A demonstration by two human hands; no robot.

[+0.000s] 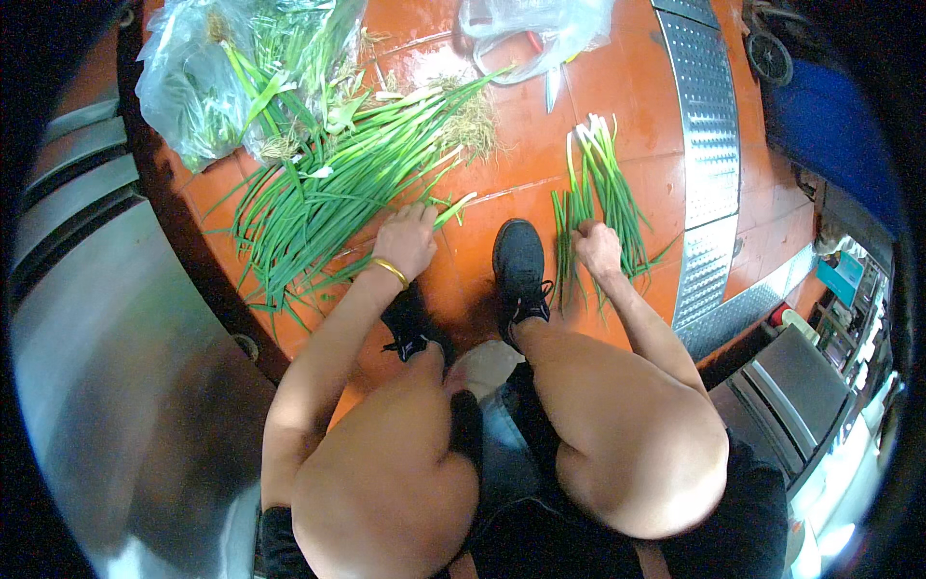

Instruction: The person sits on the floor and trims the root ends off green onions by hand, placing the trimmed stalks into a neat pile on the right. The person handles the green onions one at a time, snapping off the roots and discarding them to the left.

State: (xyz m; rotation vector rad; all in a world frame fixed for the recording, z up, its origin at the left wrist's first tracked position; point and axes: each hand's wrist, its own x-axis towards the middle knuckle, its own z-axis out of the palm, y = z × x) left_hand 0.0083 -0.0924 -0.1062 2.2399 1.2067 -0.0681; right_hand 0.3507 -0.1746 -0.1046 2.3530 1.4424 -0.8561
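Note:
My left hand [406, 242], with a gold bracelet [391, 273] at the wrist, is at the near right edge of a large pile of green onions [340, 195]. Its fingers curl down at a pale-ended stalk [457, 208]; whether they grip it is hidden. The pile's roots are still on and point to the far right. My right hand [599, 247] is closed over stalks in a smaller bunch of green onions [608, 184], whose white ends look clean and face away from me. Both piles lie on orange floor tiles [506, 155].
Clear plastic bags [195, 94] with greens lie at the far left. Another clear bag [539, 32] lies at the far middle, a knife blade [553, 88] beside it. A perforated metal drain cover [705, 145] runs along the right. My black shoe [518, 253] stands between the piles.

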